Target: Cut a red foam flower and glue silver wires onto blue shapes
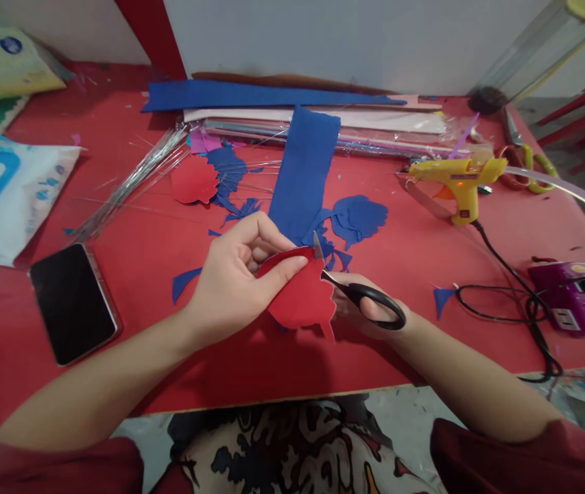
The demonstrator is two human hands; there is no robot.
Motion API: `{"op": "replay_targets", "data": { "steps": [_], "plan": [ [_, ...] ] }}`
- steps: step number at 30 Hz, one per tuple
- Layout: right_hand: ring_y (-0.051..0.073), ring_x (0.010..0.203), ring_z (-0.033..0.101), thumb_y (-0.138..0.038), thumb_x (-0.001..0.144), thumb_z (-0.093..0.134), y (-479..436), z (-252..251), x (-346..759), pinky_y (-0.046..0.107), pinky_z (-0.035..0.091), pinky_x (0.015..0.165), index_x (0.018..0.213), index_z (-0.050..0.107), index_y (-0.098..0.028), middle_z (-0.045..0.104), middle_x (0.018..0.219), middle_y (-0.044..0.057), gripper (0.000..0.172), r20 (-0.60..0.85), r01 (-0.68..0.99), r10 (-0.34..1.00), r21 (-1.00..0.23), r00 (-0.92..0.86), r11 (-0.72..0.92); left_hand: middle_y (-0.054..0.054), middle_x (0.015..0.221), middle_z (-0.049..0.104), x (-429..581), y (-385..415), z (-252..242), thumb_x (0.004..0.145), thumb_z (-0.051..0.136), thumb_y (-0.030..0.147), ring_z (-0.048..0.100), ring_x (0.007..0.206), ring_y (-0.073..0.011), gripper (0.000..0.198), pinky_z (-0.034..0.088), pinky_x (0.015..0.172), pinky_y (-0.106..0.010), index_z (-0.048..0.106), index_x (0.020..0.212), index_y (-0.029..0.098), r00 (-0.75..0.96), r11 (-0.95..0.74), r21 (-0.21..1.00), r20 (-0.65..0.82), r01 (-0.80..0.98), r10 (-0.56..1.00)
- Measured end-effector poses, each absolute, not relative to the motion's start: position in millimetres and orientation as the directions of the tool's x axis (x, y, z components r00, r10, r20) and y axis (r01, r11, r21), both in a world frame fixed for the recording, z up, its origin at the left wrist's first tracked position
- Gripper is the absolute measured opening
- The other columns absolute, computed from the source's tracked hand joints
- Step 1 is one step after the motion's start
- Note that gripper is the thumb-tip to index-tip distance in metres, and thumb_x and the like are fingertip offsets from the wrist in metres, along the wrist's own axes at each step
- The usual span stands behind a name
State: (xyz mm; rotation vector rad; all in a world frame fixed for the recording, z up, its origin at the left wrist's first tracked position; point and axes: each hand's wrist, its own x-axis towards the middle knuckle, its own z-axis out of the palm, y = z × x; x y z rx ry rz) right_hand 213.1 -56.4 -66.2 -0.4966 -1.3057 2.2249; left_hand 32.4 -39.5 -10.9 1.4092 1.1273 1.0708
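Between the thumb and fingers of my left hand (243, 274) is a red paper cutout (297, 295) with a scalloped edge; a narrow strip hangs from its lower right. My right hand (374, 305) is closed on black-handled scissors (356, 291), partly hidden behind them. The scissor blades straddle the cutout's upper right edge. Just beyond lie a long blue paper strip (307, 165), a stack of blue scalloped cutouts (359, 218) and blue scraps. Another red cutout (194, 180) rests farther back, beside more blue pieces (225, 168).
A yellow glue gun (459, 182) stands at right, its cord running to a purple power block (575, 298). Behind it lie other scissors (521, 154). On the left are a phone (73, 302), a wipes pack (19, 195) and thin wires (132, 175).
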Motion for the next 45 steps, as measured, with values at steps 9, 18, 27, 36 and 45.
{"op": "replay_targets", "data": {
  "steps": [9, 18, 27, 36, 45],
  "plan": [
    [0.012, 0.076, 0.042, -0.058, 0.072, 0.059, -55.3, -68.9, 218.6, 0.029, 0.041, 0.076, 0.102, 0.051, -0.017, 0.043, 0.083, 0.001, 0.051, 0.035, -0.342, 0.605, -0.849, -0.796, -0.401, 0.004, 0.060, 0.058, 27.0, -38.5, -5.9, 0.070, 0.066, 0.021, 0.059, 0.053, -0.0104, 0.017, 0.048, 0.045, -0.019, 0.049, 0.069, 0.022, 0.287, -0.040, 0.986, -0.009, 0.163, 0.958],
    [0.016, 0.090, 0.043, -0.056, 0.073, 0.059, -52.3, -66.0, 221.4, 0.033, 0.035, 0.088, 0.128, 0.042, -0.018, 0.044, 0.095, 0.004, 0.069, 0.069, -0.305, 0.528, -0.876, -0.846, -0.374, 0.004, 0.060, 0.059, 18.9, -34.8, -0.7, 0.070, 0.065, 0.022, 0.059, 0.051, -0.0112, 0.013, 0.048, 0.042, -0.020, 0.052, 0.071, 0.022, 0.413, -0.025, 0.976, -0.069, 0.218, 0.908],
    [0.022, 0.121, 0.037, -0.057, 0.075, 0.057, -53.2, -68.4, 228.9, 0.039, 0.023, 0.105, 0.134, 0.037, -0.024, 0.040, 0.131, 0.009, 0.070, -0.007, -0.222, 0.545, -0.909, -0.839, -0.353, 0.002, 0.063, 0.062, 17.8, -35.6, -3.0, 0.072, 0.065, 0.025, 0.061, 0.056, -0.0134, 0.012, 0.048, 0.043, -0.022, 0.054, 0.074, 0.021, 0.400, 0.034, 0.976, -0.120, 0.216, 0.908],
    [0.018, 0.095, 0.046, -0.056, 0.073, 0.058, -52.5, -64.3, 223.6, 0.036, 0.036, 0.090, 0.129, 0.043, -0.022, 0.049, 0.105, 0.007, 0.067, 0.014, -0.268, 0.547, -0.881, -0.837, -0.389, 0.003, 0.063, 0.062, 17.2, -34.8, -0.4, 0.068, 0.070, 0.022, 0.060, 0.055, -0.0132, 0.014, 0.047, 0.048, -0.023, 0.055, 0.069, 0.020, 0.338, 0.000, 0.980, -0.068, 0.197, 0.939],
    [0.016, 0.084, 0.043, -0.060, 0.073, 0.056, -49.3, -57.9, 223.3, 0.034, 0.037, 0.082, 0.123, 0.044, -0.018, 0.044, 0.091, 0.004, 0.067, -0.009, -0.201, 0.534, -0.921, -0.845, -0.335, 0.001, 0.060, 0.062, 18.6, -38.4, -4.8, 0.065, 0.071, 0.013, 0.057, 0.055, -0.0137, 0.013, 0.043, 0.049, -0.024, 0.060, 0.070, 0.018, 0.308, 0.065, 0.991, -0.097, 0.114, 0.946]
  ]
}}
